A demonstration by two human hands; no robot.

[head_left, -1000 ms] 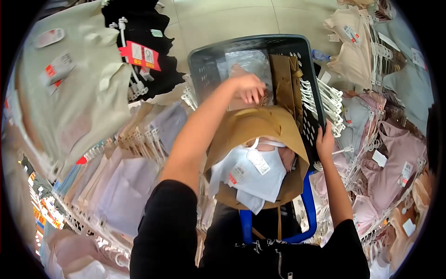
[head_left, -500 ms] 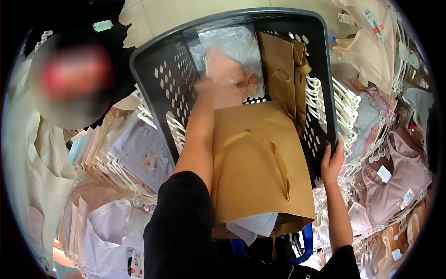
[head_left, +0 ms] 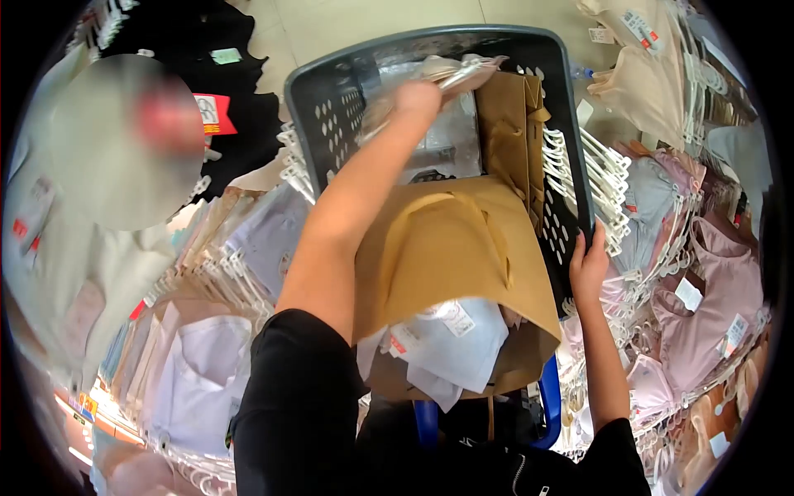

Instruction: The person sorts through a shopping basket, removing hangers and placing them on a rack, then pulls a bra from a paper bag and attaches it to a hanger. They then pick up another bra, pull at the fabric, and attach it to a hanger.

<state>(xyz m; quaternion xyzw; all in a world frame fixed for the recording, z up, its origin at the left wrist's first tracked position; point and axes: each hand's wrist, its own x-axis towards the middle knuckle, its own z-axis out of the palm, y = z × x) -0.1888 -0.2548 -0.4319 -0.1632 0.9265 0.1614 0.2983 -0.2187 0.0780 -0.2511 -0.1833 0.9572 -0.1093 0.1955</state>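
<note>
My left hand is closed on a pale pink garment in clear plastic, raised near the far end of the dark grey shopping basket. Part of the bundle is blurred and hidden behind my fingers. My right hand grips the basket's right rim. Inside the basket, a clear plastic packet lies below my left hand. A large brown paper bag fills the near end, with white tagged clothing showing in its mouth. A folded brown paper bag stands along the right wall.
Racks of bras on white hangers crowd the right side. On the left hang pale garments and a black garment. A blurred round pale thing sits at upper left. Blue handle parts show below the basket.
My left hand has lifted the pink garment from the basket's bottom, up and to the right. The near paper bag's mouth now shows more white clothing. My right hand stays on the rim.
</note>
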